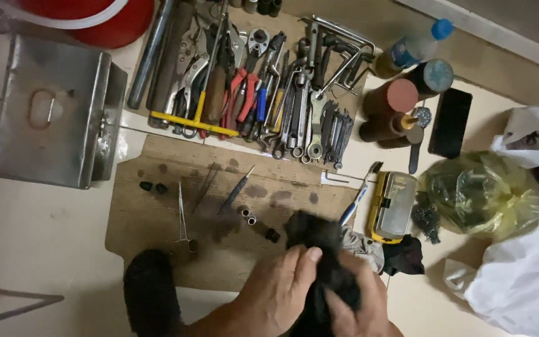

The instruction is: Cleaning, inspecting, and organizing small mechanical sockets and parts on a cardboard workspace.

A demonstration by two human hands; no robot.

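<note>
While gripped by both hands (310,293), black cloth (319,240) near cardboard's (151,218) edge.

A black cloth (322,262) sits bunched and crumpled, its dark folds rising into a rumpled peak. It is gripped from both sides, at the near right corner of the stained cardboard sheet (157,218), just beside a small black socket (272,235) lying on that sheet.

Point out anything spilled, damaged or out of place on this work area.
Dark oily stains blot the cardboard sheet around the small sockets. Its near edge is ragged and torn. Both hands grip a black rag. The tools lie in an orderly row.
</note>
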